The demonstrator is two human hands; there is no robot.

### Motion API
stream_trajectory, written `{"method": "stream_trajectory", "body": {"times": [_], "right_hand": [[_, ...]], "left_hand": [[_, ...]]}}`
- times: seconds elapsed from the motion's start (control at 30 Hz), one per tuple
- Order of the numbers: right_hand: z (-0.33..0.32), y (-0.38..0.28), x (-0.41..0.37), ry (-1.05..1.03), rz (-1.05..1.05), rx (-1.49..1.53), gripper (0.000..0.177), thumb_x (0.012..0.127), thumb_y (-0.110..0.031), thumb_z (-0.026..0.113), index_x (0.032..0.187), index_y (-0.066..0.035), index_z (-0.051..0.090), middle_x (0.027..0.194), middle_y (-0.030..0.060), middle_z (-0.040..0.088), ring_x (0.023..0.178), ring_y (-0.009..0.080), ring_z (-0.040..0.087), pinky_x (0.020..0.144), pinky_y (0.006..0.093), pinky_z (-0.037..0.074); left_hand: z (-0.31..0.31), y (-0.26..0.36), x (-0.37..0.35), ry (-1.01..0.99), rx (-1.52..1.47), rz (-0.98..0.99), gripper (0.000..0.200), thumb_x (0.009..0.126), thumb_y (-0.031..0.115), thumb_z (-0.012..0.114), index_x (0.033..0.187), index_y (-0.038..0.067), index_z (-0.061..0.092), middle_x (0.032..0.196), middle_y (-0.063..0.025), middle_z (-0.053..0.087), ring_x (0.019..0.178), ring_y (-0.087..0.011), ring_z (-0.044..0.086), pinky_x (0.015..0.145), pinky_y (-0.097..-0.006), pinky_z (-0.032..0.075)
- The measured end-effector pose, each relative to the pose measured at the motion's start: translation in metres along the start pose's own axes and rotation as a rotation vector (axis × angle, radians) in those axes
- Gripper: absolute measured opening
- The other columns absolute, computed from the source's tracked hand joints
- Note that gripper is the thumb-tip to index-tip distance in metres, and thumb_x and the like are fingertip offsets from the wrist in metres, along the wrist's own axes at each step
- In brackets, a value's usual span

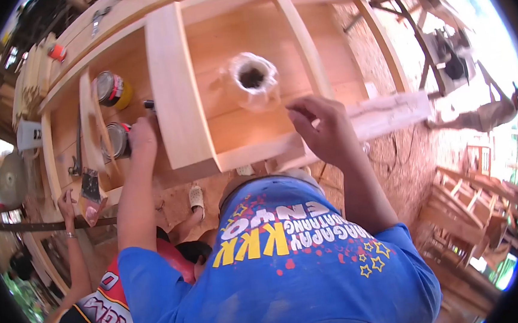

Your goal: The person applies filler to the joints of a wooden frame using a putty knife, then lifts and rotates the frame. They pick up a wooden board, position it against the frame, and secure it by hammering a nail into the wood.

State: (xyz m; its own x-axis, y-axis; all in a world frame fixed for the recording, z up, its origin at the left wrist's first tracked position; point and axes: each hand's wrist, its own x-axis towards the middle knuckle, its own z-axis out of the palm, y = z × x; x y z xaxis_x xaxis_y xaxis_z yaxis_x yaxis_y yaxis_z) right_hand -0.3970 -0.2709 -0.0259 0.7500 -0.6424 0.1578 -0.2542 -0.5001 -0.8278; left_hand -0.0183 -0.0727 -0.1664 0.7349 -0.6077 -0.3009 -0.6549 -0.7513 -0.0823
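My left hand [143, 135] reaches over the wooden frame [176, 83], its fingers bent together beside a can with a grey lid [116, 140]. A small black-ended object [149, 105] shows just past those fingertips; I cannot tell whether they grip it. My right hand [324, 128] is at the near rail of the frame, knuckles up and fingers curled inward, with the fingertips partly hidden. Between my hands, a clear plastic bag [252, 81] with dark contents stands open on the orange-brown panel [220, 41]. A second can with a yellow label [111, 89] stands farther left.
Another person's hand [67, 206] is at the lower left, near a dark-faced wooden block [91, 194]. A pale plank [391, 114] juts out to the right. Metal pliers-like tool [100, 19] lies on the far boards. Stacked wooden pieces [460, 201] stand at lower right.
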Motion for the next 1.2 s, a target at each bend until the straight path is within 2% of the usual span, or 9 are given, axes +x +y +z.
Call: {"method": "stream_trajectory", "body": {"times": [0.43, 0.53, 0.57, 0.67, 0.73, 0.83, 0.93, 1.03, 1.2], "right_hand": [[-0.105, 0.047, -0.063, 0.188, 0.114, 0.067, 0.016, 0.094, -0.007, 0.069, 0.106, 0.003, 0.073, 0.087, 0.0130, 0.075, 0.080, 0.0184, 0.073, 0.074, 0.0305, 0.057], [-0.101, 0.051, -0.074, 0.092, 0.080, 0.165, 0.018, 0.094, -0.010, 0.070, 0.107, 0.002, 0.072, 0.089, 0.0145, 0.075, 0.081, 0.0209, 0.073, 0.076, 0.0317, 0.058], [-0.096, 0.050, -0.077, 0.044, 0.053, 0.208, 0.017, 0.093, -0.008, 0.074, 0.107, 0.002, 0.072, 0.089, 0.0085, 0.075, 0.083, 0.0136, 0.070, 0.078, 0.0292, 0.055], [-0.079, 0.035, -0.076, -0.131, -0.188, 0.179, 0.048, 0.090, -0.011, 0.079, 0.133, -0.001, 0.060, 0.114, 0.0156, 0.074, 0.099, 0.0201, 0.071, 0.089, 0.0339, 0.056], [-0.067, 0.017, -0.074, -0.105, -0.191, 0.376, 0.053, 0.091, -0.010, 0.077, 0.137, -0.001, 0.053, 0.110, 0.0138, 0.071, 0.099, 0.0210, 0.070, 0.087, 0.0343, 0.057], [-0.055, 0.014, -0.068, -0.224, 0.048, 0.833, 0.056, 0.090, -0.014, 0.076, 0.136, 0.002, 0.048, 0.099, 0.0164, 0.065, 0.094, 0.0234, 0.068, 0.083, 0.0375, 0.057], [-0.094, 0.044, -0.051, 0.085, 0.334, 0.845, 0.022, 0.101, -0.014, 0.063, 0.118, -0.003, 0.056, 0.069, -0.0035, 0.054, 0.049, 0.0045, 0.049, 0.042, 0.0240, 0.040], [-0.145, 0.082, -0.062, 0.332, 0.381, 0.776, 0.016, 0.102, -0.014, 0.064, 0.114, -0.005, 0.059, 0.063, -0.0088, 0.046, 0.046, 0.0012, 0.042, 0.039, 0.0206, 0.034], [-0.176, 0.104, -0.131, 0.645, 0.591, 0.219, 0.027, 0.096, -0.017, 0.071, 0.116, -0.002, 0.060, 0.063, -0.0056, 0.049, 0.045, 0.0025, 0.045, 0.039, 0.0184, 0.034]], "left_hand": [[-0.066, 0.010, -0.077, 0.332, -0.082, -0.361, 0.034, 0.092, 0.021, 0.064, 0.125, 0.010, 0.065, 0.117, -0.0221, 0.072, 0.113, -0.0423, 0.066, 0.098, -0.0521, 0.051], [-0.088, 0.002, -0.095, 0.620, -0.340, -0.219, 0.037, 0.093, 0.027, 0.065, 0.125, 0.008, 0.065, 0.113, -0.0202, 0.073, 0.111, -0.0405, 0.069, 0.096, -0.0497, 0.053], [-0.108, 0.024, -0.111, 0.608, -0.531, -0.208, 0.041, 0.093, 0.032, 0.068, 0.120, 0.001, 0.064, 0.102, -0.0162, 0.074, 0.094, -0.0307, 0.073, 0.087, -0.0428, 0.056], [-0.152, 0.133, -0.172, 0.538, -1.184, -0.155, 0.029, 0.099, 0.027, 0.068, 0.113, 0.002, 0.062, 0.086, -0.0027, 0.064, 0.075, -0.0118, 0.064, 0.071, -0.0314, 0.056], [-0.160, 0.200, -0.204, 0.424, -1.494, 0.154, 0.027, 0.102, 0.025, 0.068, 0.116, 0.003, 0.062, 0.100, -0.0066, 0.068, 0.086, -0.0142, 0.068, 0.079, -0.0290, 0.057], [-0.179, 0.268, -0.231, -0.031, -1.436, 0.519, 0.044, 0.105, 0.032, 0.064, 0.133, -0.001, 0.063, 0.113, -0.0057, 0.071, 0.101, -0.0127, 0.067, 0.092, -0.0307, 0.055], [-0.166, 0.272, -0.186, 0.032, -1.203, 0.594, 0.036, 0.103, 0.028, 0.065, 0.121, -0.003, 0.071, 0.105, -0.0084, 0.075, 0.097, -0.0138, 0.069, 0.088, -0.0313, 0.056], [-0.145, 0.247, -0.111, 0.133, -0.853, 0.451, 0.027, 0.099, 0.020, 0.067, 0.118, 0.003, 0.074, 0.099, -0.0115, 0.077, 0.092, -0.0167, 0.072, 0.084, -0.0318, 0.056], [-0.084, 0.236, 0.015, 0.012, -0.277, 0.781, 0.024, 0.085, 0.008, 0.067, 0.106, 0.013, 0.079, 0.098, -0.0142, 0.075, 0.089, -0.0295, 0.072, 0.081, -0.0390, 0.056]]}}
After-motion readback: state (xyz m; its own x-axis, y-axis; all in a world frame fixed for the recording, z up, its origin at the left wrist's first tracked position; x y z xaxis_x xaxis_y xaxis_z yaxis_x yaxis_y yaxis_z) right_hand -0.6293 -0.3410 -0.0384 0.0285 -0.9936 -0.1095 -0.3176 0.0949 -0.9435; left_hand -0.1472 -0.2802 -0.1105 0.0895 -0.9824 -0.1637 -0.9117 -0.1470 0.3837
